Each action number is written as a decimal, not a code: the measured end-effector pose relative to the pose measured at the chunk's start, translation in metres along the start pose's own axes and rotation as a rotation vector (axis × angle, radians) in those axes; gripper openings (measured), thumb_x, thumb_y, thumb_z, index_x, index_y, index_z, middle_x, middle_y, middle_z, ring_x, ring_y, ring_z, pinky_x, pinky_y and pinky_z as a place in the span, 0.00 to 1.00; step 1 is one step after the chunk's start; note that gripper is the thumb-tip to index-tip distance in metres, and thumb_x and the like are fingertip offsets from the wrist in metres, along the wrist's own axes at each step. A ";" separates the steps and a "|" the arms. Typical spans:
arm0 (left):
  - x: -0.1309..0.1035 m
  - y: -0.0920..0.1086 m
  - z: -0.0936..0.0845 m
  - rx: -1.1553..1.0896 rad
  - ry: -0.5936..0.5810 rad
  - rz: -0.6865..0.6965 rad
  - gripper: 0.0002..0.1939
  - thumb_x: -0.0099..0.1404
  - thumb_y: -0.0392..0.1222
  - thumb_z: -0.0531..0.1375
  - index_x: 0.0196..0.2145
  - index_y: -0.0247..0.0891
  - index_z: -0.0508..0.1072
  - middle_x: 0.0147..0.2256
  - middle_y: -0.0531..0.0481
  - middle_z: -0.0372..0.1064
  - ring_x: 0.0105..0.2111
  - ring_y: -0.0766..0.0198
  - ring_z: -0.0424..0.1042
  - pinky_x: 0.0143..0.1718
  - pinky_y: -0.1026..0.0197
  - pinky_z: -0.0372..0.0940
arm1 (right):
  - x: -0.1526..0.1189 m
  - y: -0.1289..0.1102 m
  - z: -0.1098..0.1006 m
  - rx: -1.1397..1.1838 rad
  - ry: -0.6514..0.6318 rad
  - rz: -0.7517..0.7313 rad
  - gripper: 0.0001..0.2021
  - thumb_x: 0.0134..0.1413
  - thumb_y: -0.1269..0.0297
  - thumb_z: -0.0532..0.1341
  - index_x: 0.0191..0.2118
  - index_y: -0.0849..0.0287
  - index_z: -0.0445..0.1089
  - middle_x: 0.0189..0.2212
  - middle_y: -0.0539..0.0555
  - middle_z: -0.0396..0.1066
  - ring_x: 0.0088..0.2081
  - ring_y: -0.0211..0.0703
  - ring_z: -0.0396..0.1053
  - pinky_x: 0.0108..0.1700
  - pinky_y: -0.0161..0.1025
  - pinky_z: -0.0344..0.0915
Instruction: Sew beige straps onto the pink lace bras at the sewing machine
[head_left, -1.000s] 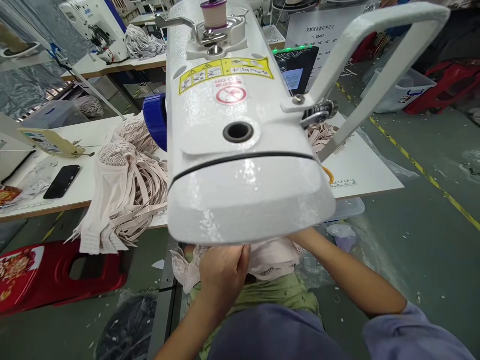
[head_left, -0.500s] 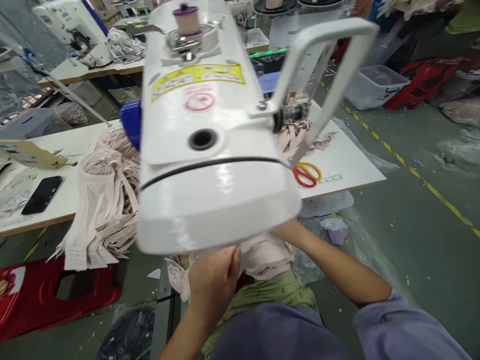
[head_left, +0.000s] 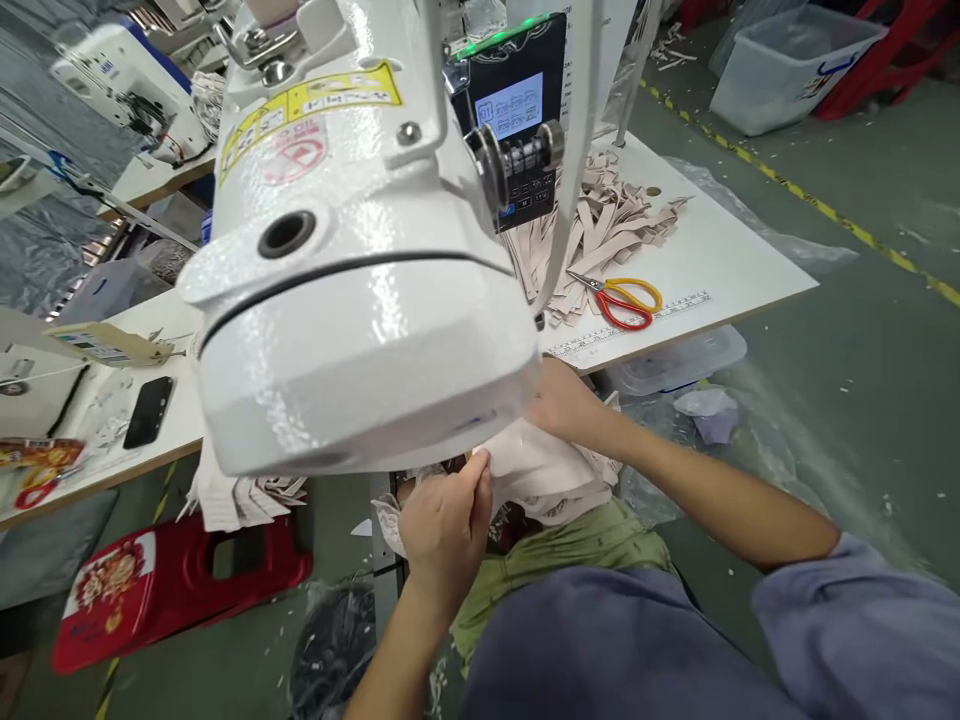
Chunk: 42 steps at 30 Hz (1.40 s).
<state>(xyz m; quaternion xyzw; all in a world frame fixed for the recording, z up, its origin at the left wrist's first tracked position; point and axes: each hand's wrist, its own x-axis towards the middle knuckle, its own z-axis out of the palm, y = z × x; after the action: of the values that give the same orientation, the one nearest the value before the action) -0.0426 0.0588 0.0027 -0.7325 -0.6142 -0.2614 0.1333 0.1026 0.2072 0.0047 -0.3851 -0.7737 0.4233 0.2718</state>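
Note:
A white sewing machine head fills the middle of the view and hides its needle area. Below its front edge, my left hand is closed, thumb against curled fingers, pinching the edge of a beige lace-trimmed garment. The cloth hangs over my lap, with some lace showing left of that hand. My right hand is at the garment's upper right, under the machine's right side. Its fingers are hidden by the machine head, so their grip does not show.
Scissors with red and yellow handles lie by beige fabric strips on the white table. A control panel stands behind the machine. Leftward are a phone, hanging beige garments and a red stool.
My view has shifted, bringing the control panel and the whole scissors into sight. Both hands stay at the garment under the machine; the left thumb now shows more clearly.

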 end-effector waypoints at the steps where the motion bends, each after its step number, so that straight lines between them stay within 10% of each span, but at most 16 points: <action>1: 0.001 0.001 0.000 0.005 0.001 0.007 0.12 0.73 0.39 0.53 0.42 0.35 0.76 0.21 0.53 0.74 0.20 0.67 0.71 0.26 0.64 0.58 | -0.001 -0.001 -0.002 0.000 -0.007 0.016 0.07 0.56 0.61 0.60 0.34 0.57 0.71 0.21 0.47 0.68 0.26 0.40 0.64 0.29 0.35 0.56; 26: 0.000 0.007 0.004 -0.091 0.002 -0.027 0.11 0.72 0.38 0.53 0.41 0.38 0.76 0.22 0.52 0.75 0.22 0.67 0.73 0.26 0.65 0.62 | -0.010 0.005 -0.010 0.127 0.032 0.068 0.07 0.54 0.60 0.60 0.30 0.58 0.69 0.19 0.44 0.63 0.23 0.35 0.59 0.27 0.33 0.52; 36: -0.008 0.005 -0.013 -0.303 -0.095 -0.142 0.12 0.73 0.40 0.51 0.45 0.37 0.73 0.33 0.48 0.80 0.30 0.64 0.78 0.30 0.65 0.68 | -0.059 0.013 0.018 0.909 -0.056 0.399 0.20 0.46 0.45 0.65 0.35 0.56 0.67 0.27 0.49 0.68 0.28 0.39 0.65 0.32 0.36 0.64; 42: -0.019 0.021 -0.011 -0.272 -0.225 -0.022 0.19 0.68 0.54 0.57 0.45 0.35 0.70 0.33 0.45 0.75 0.33 0.56 0.73 0.35 0.55 0.67 | -0.116 0.011 0.018 0.397 0.104 -0.123 0.02 0.54 0.63 0.66 0.33 0.53 0.77 0.29 0.51 0.74 0.31 0.42 0.71 0.33 0.38 0.67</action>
<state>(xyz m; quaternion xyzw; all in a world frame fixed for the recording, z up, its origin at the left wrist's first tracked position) -0.0266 0.0329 0.0046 -0.7617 -0.5922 -0.2599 -0.0398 0.1577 0.1075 -0.0241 -0.2975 -0.6820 0.5297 0.4072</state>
